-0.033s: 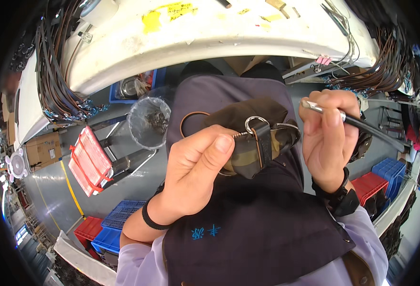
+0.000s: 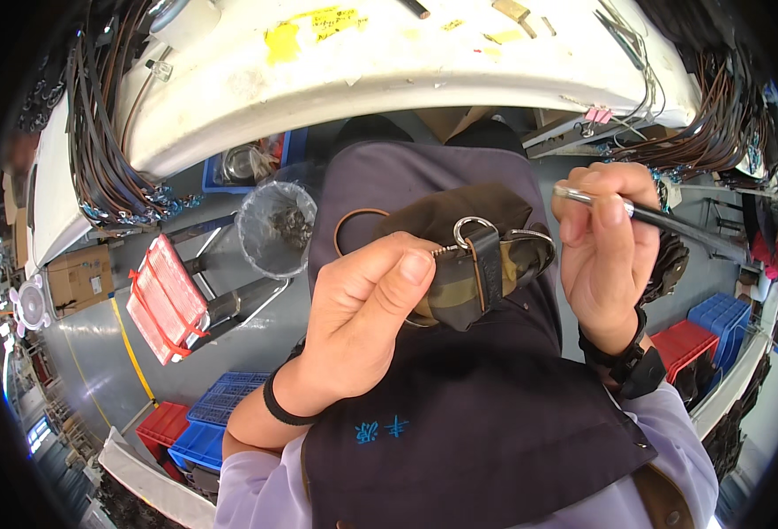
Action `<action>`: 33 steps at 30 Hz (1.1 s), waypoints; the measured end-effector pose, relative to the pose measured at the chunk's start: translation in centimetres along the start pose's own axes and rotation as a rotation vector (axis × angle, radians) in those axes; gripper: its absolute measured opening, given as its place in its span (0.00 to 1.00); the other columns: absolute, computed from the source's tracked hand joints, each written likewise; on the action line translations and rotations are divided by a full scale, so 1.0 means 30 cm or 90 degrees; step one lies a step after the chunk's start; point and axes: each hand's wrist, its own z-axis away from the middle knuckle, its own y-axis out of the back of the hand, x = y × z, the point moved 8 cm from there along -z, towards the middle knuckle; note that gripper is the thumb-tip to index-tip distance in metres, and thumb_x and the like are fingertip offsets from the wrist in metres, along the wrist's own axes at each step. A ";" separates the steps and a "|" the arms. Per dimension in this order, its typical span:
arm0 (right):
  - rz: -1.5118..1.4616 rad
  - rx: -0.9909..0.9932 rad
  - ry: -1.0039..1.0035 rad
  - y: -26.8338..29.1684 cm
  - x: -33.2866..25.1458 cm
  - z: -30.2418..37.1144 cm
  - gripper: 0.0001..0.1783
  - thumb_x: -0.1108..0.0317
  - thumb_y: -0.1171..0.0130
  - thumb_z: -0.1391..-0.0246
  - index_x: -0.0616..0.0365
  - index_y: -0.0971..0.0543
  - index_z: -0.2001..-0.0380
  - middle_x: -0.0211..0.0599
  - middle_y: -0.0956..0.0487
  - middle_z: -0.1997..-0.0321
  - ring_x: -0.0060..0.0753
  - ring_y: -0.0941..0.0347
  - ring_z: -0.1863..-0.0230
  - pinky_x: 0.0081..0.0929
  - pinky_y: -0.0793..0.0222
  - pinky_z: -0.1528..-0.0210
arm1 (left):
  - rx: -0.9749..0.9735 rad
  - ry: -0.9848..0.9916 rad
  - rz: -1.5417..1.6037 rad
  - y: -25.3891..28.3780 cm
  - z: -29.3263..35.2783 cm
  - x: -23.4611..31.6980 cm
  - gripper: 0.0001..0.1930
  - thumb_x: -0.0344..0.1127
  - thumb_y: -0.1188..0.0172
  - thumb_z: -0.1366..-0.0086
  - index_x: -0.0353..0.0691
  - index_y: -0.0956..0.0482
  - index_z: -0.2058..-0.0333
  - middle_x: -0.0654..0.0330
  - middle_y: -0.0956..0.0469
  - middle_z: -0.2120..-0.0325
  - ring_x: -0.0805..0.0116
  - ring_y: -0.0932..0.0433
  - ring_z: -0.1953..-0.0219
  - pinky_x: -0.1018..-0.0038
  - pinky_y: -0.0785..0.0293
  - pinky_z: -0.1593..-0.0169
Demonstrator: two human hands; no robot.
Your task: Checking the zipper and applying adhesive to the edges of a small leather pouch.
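Note:
A small camouflage pouch [image 2: 460,298] with a dark brown side rests on my lap, on the dark apron. From its edge a short black leather tab [image 2: 489,280] sticks out, carrying a silver ring [image 2: 475,231]. My left hand [image 2: 354,313] is closed in a pinch, thumb against forefinger, on the zipper end at the pouch's left side. Apart from the pouch, to its right, my right hand [image 2: 608,242] grips a slim pen-like tool [image 2: 671,226] with a silver tip and a dark shaft. The tip points left, clear of the pouch.
A white worktable [image 2: 389,66] spans the far side, with bundles of leather straps [image 2: 111,150] hanging at its left and more at its right. A lined waste bin [image 2: 274,227] and a stool with a red-tied pad [image 2: 167,300] stand left. Blue crates [image 2: 720,324] sit right.
My right hand has shifted up slightly and the tool in it has turned a little. My left hand and the pouch stay in place.

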 end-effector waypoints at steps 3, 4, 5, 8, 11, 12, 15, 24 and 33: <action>0.031 -0.007 -0.047 0.035 0.043 -0.043 0.08 0.67 0.54 0.38 0.60 0.31 0.65 0.28 0.33 0.75 0.15 0.41 0.76 0.16 0.45 0.72 | -0.021 0.003 -0.030 0.020 0.000 -0.004 0.13 0.36 0.52 0.31 0.31 0.25 0.65 0.70 0.29 0.77 0.85 0.36 0.73 0.85 0.37 0.69; 0.060 0.012 -0.065 0.049 0.049 -0.069 0.07 0.68 0.52 0.38 0.60 0.30 0.67 0.26 0.32 0.76 0.13 0.39 0.76 0.14 0.42 0.72 | -0.018 0.012 -0.060 0.027 0.004 -0.008 0.12 0.35 0.51 0.31 0.31 0.25 0.66 0.71 0.30 0.77 0.85 0.37 0.74 0.85 0.37 0.69; 0.129 -0.027 -0.124 0.048 0.065 -0.106 0.08 0.66 0.51 0.38 0.58 0.29 0.69 0.22 0.33 0.79 0.12 0.40 0.77 0.14 0.43 0.73 | 0.004 0.017 -0.033 0.038 0.003 -0.006 0.10 0.32 0.50 0.32 0.30 0.25 0.66 0.69 0.28 0.77 0.84 0.35 0.74 0.84 0.37 0.70; 0.425 -0.153 -0.177 0.109 0.134 -0.230 0.13 0.62 0.48 0.40 0.63 0.28 0.70 0.25 0.30 0.80 0.17 0.36 0.78 0.20 0.40 0.75 | 0.040 -0.078 -0.173 0.081 0.004 0.065 0.10 0.33 0.48 0.34 0.31 0.24 0.68 0.65 0.26 0.79 0.80 0.32 0.76 0.81 0.35 0.72; 0.681 -0.181 -0.171 0.166 0.150 -0.335 0.17 0.59 0.45 0.43 0.66 0.28 0.73 0.40 0.32 0.85 0.30 0.38 0.81 0.28 0.40 0.76 | 0.074 -0.215 -0.500 0.114 0.007 0.215 0.10 0.33 0.44 0.38 0.31 0.22 0.74 0.57 0.25 0.83 0.70 0.28 0.80 0.75 0.33 0.74; 0.772 -0.213 -0.151 0.180 0.161 -0.366 0.19 0.59 0.45 0.43 0.66 0.30 0.76 0.39 0.36 0.86 0.29 0.43 0.82 0.28 0.43 0.77 | 0.055 -0.230 -0.580 0.118 0.013 0.238 0.10 0.33 0.43 0.39 0.31 0.22 0.75 0.57 0.26 0.84 0.70 0.28 0.81 0.74 0.33 0.75; 0.792 -0.210 -0.087 0.200 0.183 -0.471 0.20 0.57 0.45 0.44 0.66 0.29 0.77 0.46 0.33 0.85 0.39 0.40 0.82 0.34 0.41 0.75 | -0.019 -0.201 -0.600 0.108 0.017 0.251 0.10 0.32 0.44 0.38 0.31 0.22 0.74 0.59 0.26 0.85 0.71 0.28 0.82 0.74 0.34 0.77; 0.775 -0.059 -0.002 0.132 0.256 -0.598 0.17 0.57 0.46 0.45 0.64 0.25 0.69 0.53 0.24 0.76 0.54 0.27 0.71 0.39 0.33 0.65 | -0.018 0.117 -0.124 0.158 0.029 0.034 0.13 0.36 0.48 0.33 0.30 0.23 0.69 0.63 0.23 0.78 0.79 0.27 0.75 0.82 0.33 0.71; 0.752 -0.093 0.104 0.287 0.284 -0.552 0.15 0.65 0.36 0.54 0.64 0.26 0.68 0.45 0.29 0.67 0.43 0.30 0.64 0.33 0.33 0.59 | 0.066 0.137 0.161 0.114 -0.003 -0.021 0.14 0.37 0.53 0.30 0.33 0.26 0.69 0.63 0.24 0.73 0.80 0.29 0.71 0.81 0.31 0.66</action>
